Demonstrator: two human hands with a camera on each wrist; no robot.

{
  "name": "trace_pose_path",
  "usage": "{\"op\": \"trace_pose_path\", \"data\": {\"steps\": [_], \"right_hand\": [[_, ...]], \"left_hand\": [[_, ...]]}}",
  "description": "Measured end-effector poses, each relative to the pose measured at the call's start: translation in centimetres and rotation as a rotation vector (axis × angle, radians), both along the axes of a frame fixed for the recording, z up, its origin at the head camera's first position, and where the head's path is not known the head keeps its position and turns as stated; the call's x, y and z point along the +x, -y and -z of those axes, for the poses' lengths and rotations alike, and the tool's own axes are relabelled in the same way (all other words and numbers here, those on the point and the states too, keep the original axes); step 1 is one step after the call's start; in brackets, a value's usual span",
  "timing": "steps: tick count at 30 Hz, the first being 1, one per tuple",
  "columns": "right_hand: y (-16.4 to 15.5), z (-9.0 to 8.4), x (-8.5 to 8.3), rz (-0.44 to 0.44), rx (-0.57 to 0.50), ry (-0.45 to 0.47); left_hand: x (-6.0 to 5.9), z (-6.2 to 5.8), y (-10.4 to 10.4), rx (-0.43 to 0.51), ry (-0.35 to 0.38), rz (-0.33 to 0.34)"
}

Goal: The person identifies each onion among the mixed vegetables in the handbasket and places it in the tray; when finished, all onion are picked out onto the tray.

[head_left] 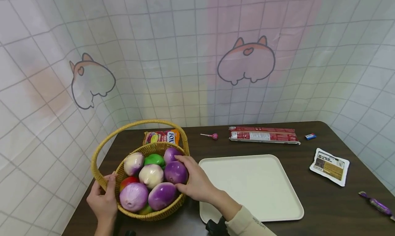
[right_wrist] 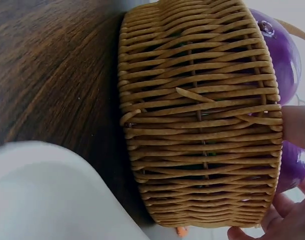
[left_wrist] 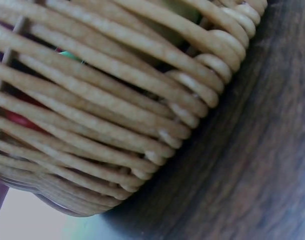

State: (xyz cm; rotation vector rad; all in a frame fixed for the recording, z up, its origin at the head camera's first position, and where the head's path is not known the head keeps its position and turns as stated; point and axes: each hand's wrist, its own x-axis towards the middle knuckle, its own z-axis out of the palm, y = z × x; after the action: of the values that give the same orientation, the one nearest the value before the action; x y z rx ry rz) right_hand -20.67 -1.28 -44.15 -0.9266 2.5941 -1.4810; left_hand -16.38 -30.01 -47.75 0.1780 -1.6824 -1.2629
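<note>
A woven basket (head_left: 160,214) with a tall arched handle holds several vegetables. My left hand (head_left: 103,198) grips the basket's left rim by the handle's base; the left wrist view shows only wickerwork close up. At the right rim, my right hand (head_left: 197,181) holds a round, glossy purple vegetable (head_left: 176,172) between thumb and fingers; it is still inside the basket. Around it lie another purple vegetable (head_left: 162,196), a lilac onion (head_left: 134,197), a white vegetable (head_left: 151,176), a white-and-purple one (head_left: 134,163) and a green one (head_left: 154,160). A red piece (head_left: 128,182) is partly covered.
Right of the basket lies a white tray (head_left: 250,188). Behind are a Fox's candy bag (head_left: 162,137), a lollipop (head_left: 214,136) and red packets (head_left: 263,134). A small blue-and-red packet (head_left: 310,136), a white-and-gold pouch (head_left: 330,165) and a purple-wrapped sweet (head_left: 378,205) lie rightward.
</note>
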Motion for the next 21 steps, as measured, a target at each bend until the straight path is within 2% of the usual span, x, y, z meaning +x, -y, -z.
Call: {"op": "trace_pose_path", "data": {"steps": [6, 12, 21], "right_hand": [[-0.5, -0.2, -0.2, 0.013, -0.064, 0.025], [-1.6, -1.2, -0.4, 0.004, -0.142, 0.077], [-3.2, -2.7, -1.0, -0.018, -0.245, 0.075]], "left_hand": [[-0.2, 0.1, 0.0, -0.011, 0.005, -0.011], [-0.3, 0.2, 0.0, -0.002, 0.001, -0.004], [-0.1, -0.2, -0.2, -0.009, 0.01, -0.026]]}}
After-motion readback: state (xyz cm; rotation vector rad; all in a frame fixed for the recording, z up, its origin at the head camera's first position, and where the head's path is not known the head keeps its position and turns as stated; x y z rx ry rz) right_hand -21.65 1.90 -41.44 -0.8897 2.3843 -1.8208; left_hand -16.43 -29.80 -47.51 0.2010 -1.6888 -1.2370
